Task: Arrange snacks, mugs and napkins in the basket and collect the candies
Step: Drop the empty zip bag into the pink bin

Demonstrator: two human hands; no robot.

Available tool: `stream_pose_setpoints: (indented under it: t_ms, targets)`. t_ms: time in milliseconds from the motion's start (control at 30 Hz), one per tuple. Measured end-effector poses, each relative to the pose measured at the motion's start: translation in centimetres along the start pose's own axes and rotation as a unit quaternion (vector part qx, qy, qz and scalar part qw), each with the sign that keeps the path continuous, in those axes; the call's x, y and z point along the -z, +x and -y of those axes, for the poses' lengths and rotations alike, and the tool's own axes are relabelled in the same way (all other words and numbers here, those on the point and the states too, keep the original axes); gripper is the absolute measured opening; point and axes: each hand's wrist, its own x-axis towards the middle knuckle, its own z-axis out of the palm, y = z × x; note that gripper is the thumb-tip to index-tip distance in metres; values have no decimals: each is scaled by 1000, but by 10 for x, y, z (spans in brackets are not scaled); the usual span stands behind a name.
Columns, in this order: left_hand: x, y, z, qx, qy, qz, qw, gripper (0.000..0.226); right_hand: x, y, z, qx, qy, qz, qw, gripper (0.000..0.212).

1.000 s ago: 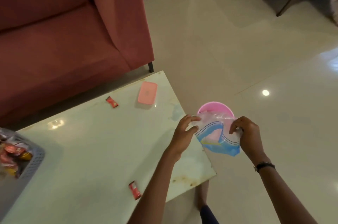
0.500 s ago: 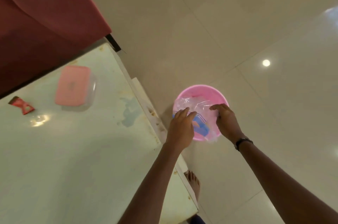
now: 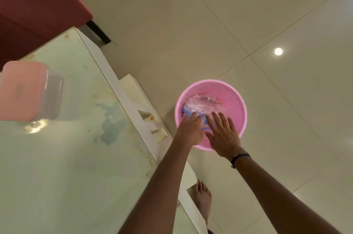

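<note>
Glass worktop (image 3: 57, 157) at left carries a pink-lidded box (image 3: 28, 90). On the floor, tub (image 3: 235, 100): bag (image 3: 200, 107), held above it a second ago, now lies inside. Left hand (image 3: 189, 128) and right hand (image 3: 223, 134) press it flat, fingers spread. Wrapper binned; candies remain uncollected.

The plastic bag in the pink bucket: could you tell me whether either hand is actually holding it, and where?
Neither grips it. Both the left hand and right hand lie flat with straight fingers on the near end of the plastic bag, inside the pink bucket.
</note>
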Motion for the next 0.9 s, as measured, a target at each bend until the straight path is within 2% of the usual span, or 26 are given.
stream_pose_setpoints:
  t_ms: [67, 100, 300, 433, 533, 633, 900]
  targets:
    - [-2, -1, 2, 2, -17, -7, 1000, 55, 3, 6, 2, -19, 29, 35, 999, 57]
    - [-2, -4, 2, -1, -29, -17, 999, 54, 9, 8, 5, -22, 38, 27, 999, 56]
    - [31, -68, -16, -34, -159, -142, 976, 44, 86, -12, 34, -19, 131, -139, 981, 38]
    - [65, -138, -24, -31, -235, -252, 938, 38, 153, -42, 82, -33, 222, -182, 957, 41]
    - [91, -201, -15, -22, -275, -325, 904, 28, 202, -73, 128, -7, 234, -213, 949, 42]
    - [117, -277, 4, -5, -282, -374, 883, 27, 249, -110, 185, 14, 279, -222, 934, 31]
    - [181, -496, 72, 55, -351, -489, 797, 24, 347, -222, 348, 112, 278, -238, 924, 30]
